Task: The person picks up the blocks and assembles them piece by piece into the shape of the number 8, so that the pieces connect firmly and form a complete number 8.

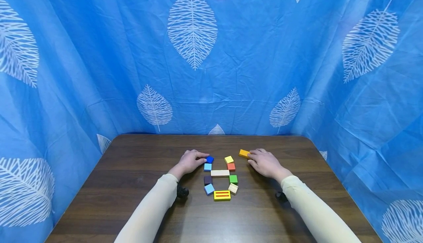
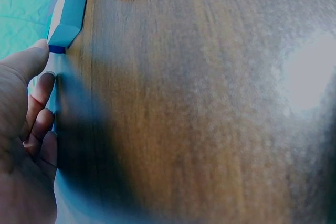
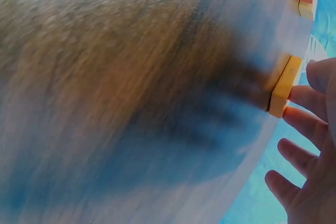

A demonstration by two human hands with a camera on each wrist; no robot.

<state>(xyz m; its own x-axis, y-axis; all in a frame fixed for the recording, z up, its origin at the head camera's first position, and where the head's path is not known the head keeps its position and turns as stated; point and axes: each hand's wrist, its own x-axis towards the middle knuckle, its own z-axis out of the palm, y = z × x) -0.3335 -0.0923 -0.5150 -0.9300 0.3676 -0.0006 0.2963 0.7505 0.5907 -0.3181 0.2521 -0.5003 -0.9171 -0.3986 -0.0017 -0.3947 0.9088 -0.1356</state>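
Note:
My left hand is at the upper left of a ring of small blocks, its thumb and index finger pinching a dark blue block. In the left wrist view the thumb tip lies against that dark blue block, mostly hidden behind a light blue block. Further right, my right hand reaches over the table with its fingers extended. Its fingertips touch the near end of an orange block. In the right wrist view two fingertips meet the side of the orange block, while the other fingers spread apart.
Between the hands, a yellow block, a red block, a green block and a long cream block form part of the arrangement. A yellow block with red stripes lies nearest. A blue curtain stands behind the wooden table.

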